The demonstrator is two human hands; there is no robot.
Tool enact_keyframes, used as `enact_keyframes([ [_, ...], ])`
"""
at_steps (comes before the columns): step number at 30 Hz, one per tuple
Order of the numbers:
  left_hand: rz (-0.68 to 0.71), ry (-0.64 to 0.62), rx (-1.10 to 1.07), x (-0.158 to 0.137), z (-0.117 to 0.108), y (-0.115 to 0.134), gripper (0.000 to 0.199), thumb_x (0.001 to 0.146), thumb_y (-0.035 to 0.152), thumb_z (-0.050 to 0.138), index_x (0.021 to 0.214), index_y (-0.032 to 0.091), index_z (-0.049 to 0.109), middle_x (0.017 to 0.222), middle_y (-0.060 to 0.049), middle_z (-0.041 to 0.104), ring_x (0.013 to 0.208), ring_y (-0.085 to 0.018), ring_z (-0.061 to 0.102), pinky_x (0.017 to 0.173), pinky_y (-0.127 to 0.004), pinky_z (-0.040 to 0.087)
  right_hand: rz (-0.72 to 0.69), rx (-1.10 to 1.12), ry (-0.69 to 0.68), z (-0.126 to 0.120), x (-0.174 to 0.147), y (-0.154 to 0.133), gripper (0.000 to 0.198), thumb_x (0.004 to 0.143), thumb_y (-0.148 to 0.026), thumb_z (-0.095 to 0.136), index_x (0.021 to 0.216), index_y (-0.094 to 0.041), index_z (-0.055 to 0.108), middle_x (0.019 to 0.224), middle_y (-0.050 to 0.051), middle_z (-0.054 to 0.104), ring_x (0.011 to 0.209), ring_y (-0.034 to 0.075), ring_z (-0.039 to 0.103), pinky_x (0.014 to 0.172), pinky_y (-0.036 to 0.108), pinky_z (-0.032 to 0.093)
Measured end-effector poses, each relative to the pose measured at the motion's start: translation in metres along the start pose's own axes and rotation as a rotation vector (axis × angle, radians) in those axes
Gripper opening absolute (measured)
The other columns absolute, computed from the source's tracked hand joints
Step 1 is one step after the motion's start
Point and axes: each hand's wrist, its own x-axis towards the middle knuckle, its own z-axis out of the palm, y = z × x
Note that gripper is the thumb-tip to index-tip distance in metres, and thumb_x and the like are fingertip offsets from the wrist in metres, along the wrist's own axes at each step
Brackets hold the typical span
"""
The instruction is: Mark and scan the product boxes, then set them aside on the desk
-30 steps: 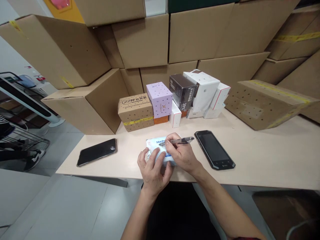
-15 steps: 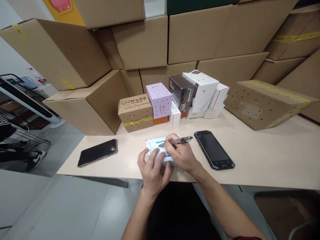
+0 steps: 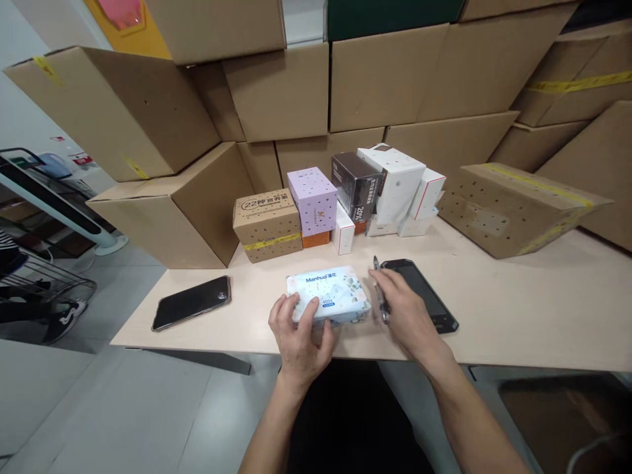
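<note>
A pale blue and white tissue pack point(image 3: 340, 289) with "Manhua" printed on top lies flat on the table. My left hand point(image 3: 302, 332) grips its near left part, fingertips on the top and thumb against the near side. To the right of the pack, my right hand point(image 3: 407, 313) has its fingers on a pen point(image 3: 381, 299). The pen's length runs away from me, low over the table; whether it touches the surface I cannot tell. Partly covered by that hand is a rugged black handheld device point(image 3: 429, 293).
A black smartphone point(image 3: 192, 303) lies at the left. Behind the pack stand a brown printed carton point(image 3: 269, 227), a lilac box point(image 3: 316, 204), a dark box point(image 3: 353, 187) and a white box point(image 3: 395, 191). A taped carton point(image 3: 498, 217) sits at right. Large cartons point(image 3: 380, 82) are stacked behind.
My right hand has moved right, off the tissue pack, with the pen turned in its fingers. More of the pack's top shows. My left hand has stayed on it.
</note>
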Motion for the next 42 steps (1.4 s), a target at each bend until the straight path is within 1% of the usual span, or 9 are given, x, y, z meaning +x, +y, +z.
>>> enact_keyframes([
  [4,-0.008,0.003,-0.013,-0.001,0.001,-0.001,0.042,0.077,0.019,0.070,0.118,0.021,0.060,0.129,-0.014,0.045,0.127,-0.035,0.043,0.106,-0.056,0.042,-0.034,-0.274,-0.314,0.003,0.004,-0.008,0.065,0.079,0.003,0.037,0.140,-0.019,0.049,0.141,0.016,0.053,0.102,0.024,0.068,0.077,0.032,0.054],
  [9,-0.030,-0.022,-0.025,-0.001,0.003,-0.003,0.039,0.078,0.015,0.070,0.116,0.020,0.061,0.128,-0.015,0.045,0.127,-0.034,0.044,0.105,-0.056,0.044,-0.041,-0.315,-0.439,0.008,0.019,-0.015,0.055,0.084,0.001,0.039,0.132,-0.020,0.056,0.125,0.013,0.063,0.083,0.018,0.069,0.065,0.026,0.049],
  [12,-0.036,-0.039,-0.018,-0.001,0.004,-0.003,0.041,0.079,0.013,0.069,0.119,0.021,0.061,0.129,-0.015,0.044,0.127,-0.034,0.044,0.104,-0.056,0.044,-0.046,-0.242,-0.323,0.007,0.011,-0.009,0.054,0.089,-0.005,0.038,0.138,-0.023,0.052,0.117,0.010,0.065,0.084,0.018,0.068,0.066,0.026,0.048],
  [17,-0.050,-0.031,-0.032,-0.001,0.004,-0.002,0.049,0.079,0.012,0.067,0.127,0.022,0.056,0.132,-0.015,0.041,0.127,-0.034,0.043,0.104,-0.056,0.044,0.097,-0.244,0.189,-0.004,-0.028,0.010,0.054,0.097,-0.039,0.046,0.147,-0.019,0.041,0.120,0.018,0.061,0.107,0.031,0.058,0.089,0.046,0.051],
  [22,-0.019,0.072,-0.040,-0.003,0.001,-0.002,0.054,0.075,0.012,0.066,0.127,0.020,0.054,0.128,-0.016,0.042,0.122,-0.034,0.046,0.100,-0.056,0.046,0.348,-0.442,0.158,-0.003,-0.057,0.030,0.093,0.083,-0.072,0.052,0.152,-0.013,0.031,0.136,0.029,0.047,0.120,0.046,0.047,0.087,0.062,0.046],
  [27,0.112,0.189,-0.168,-0.012,-0.005,-0.005,0.045,0.073,0.005,0.062,0.115,0.021,0.060,0.102,-0.008,0.054,0.092,-0.022,0.058,0.076,-0.038,0.053,0.388,-0.409,0.130,0.007,-0.058,0.033,0.081,0.088,-0.063,0.049,0.150,-0.012,0.035,0.126,0.026,0.055,0.111,0.041,0.052,0.088,0.059,0.045],
  [31,0.142,-0.021,-0.351,-0.017,-0.002,0.003,0.041,0.079,0.006,0.055,0.118,0.020,0.058,0.088,-0.007,0.064,0.073,-0.017,0.062,0.062,-0.030,0.053,0.344,-0.370,0.209,0.009,-0.057,0.034,0.073,0.090,-0.054,0.048,0.146,-0.009,0.039,0.117,0.024,0.058,0.105,0.038,0.053,0.088,0.057,0.044],
  [35,0.117,-0.165,-0.376,-0.016,0.003,0.014,0.036,0.083,0.011,0.055,0.118,0.019,0.059,0.085,-0.008,0.069,0.071,-0.019,0.064,0.063,-0.031,0.053,0.305,-0.213,0.311,0.005,-0.060,0.026,0.075,0.089,-0.054,0.052,0.147,-0.009,0.037,0.121,0.023,0.059,0.110,0.037,0.056,0.094,0.058,0.043],
  [42,0.108,-0.185,-0.446,-0.016,0.001,0.011,0.060,0.086,0.015,0.056,0.144,0.018,0.042,0.093,-0.009,0.071,0.079,-0.020,0.067,0.069,-0.033,0.056,0.197,0.024,0.420,-0.004,-0.065,-0.036,0.083,0.086,-0.045,0.066,0.155,-0.022,0.026,0.140,0.018,0.052,0.127,0.035,0.048,0.099,0.055,0.047],
])
